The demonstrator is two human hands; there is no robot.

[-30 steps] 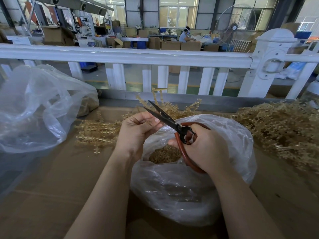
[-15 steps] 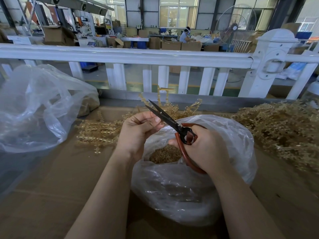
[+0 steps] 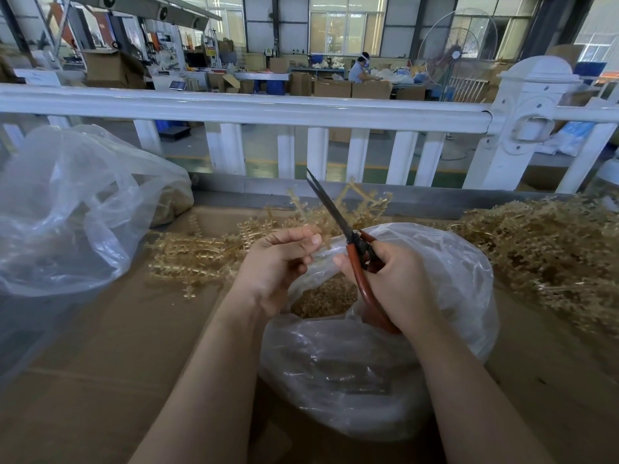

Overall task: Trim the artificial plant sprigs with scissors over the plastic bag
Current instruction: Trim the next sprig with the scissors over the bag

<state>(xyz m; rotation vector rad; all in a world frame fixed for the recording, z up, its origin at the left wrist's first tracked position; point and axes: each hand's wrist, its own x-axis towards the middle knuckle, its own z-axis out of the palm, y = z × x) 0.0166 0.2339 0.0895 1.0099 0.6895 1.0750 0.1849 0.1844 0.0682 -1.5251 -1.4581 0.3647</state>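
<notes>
Head view: right hand [image 3: 392, 283] grips scissors [image 3: 338, 222], blades together, tips pointing up-left, away. Left hand [image 3: 278, 266] pinches a sprig [image 3: 355, 209] above the plastic bag [image 3: 435, 329].

We are seeing golden plastic sprig [image 3: 330, 217] sticking up above clear plastic bag [image 3: 385, 356]; scissors [image 3: 348, 239], red-handled, blades closed (or nearly), pointing up-left across sprig; bag sitting open, tan trimmings [image 3: 323, 298] lying inside.

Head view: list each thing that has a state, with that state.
scissors: blades closed, pointing up and away
sprig: pinched by left hand
right hand: grips scissor handles
plastic bag: mouth open, trimmings inside
second bag: lying crumpled at left
</notes>
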